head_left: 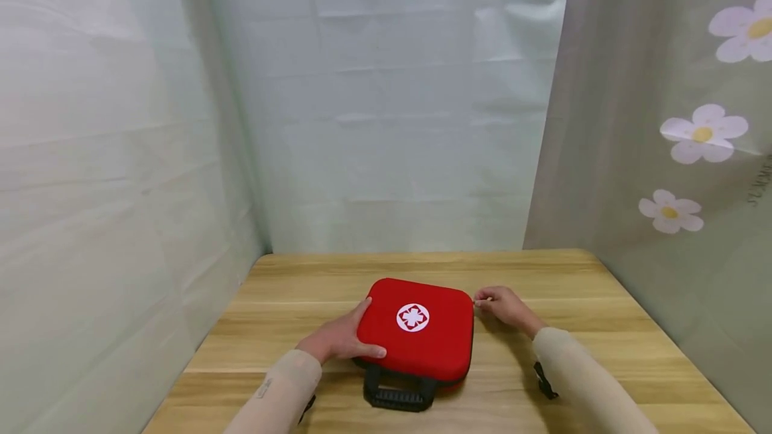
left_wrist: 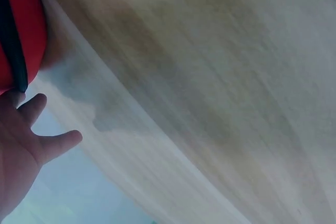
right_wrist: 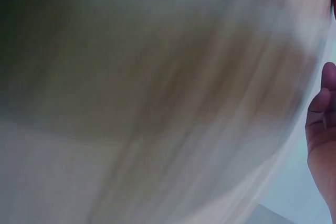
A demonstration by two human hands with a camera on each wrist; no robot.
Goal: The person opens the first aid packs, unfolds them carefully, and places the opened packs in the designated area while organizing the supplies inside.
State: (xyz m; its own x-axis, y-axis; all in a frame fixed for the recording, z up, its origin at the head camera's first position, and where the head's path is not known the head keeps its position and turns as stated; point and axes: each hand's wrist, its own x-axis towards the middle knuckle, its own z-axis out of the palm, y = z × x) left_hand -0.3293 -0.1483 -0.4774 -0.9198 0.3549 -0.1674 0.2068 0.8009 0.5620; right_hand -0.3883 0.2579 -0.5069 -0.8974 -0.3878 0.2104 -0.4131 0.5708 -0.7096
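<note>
A red first-aid case (head_left: pixel 386 300) with a white round emblem lies closed on the wooden table, its black handle (head_left: pixel 398 399) towards me. My left hand (head_left: pixel 340 337) rests against the case's left side, thumb stretched over the near left corner and fingers extended. In the left wrist view, spread fingers (left_wrist: pixel 58 142) show beside the red side and its dark band. At the far right corner my right hand (head_left: pixel 506 305) pinches what looks like the zipper pull (head_left: pixel 475 302), mostly covered by the fingertips. The right wrist view shows only part of that hand (right_wrist: pixel 321 124), with curled fingers.
The wooden table (head_left: pixel 289 286) has rounded far corners. Pale curtains (head_left: pixel 392 119) hang behind it and on both sides, with white flowers on the right one. A black strap (head_left: pixel 545 380) sits at the right wrist.
</note>
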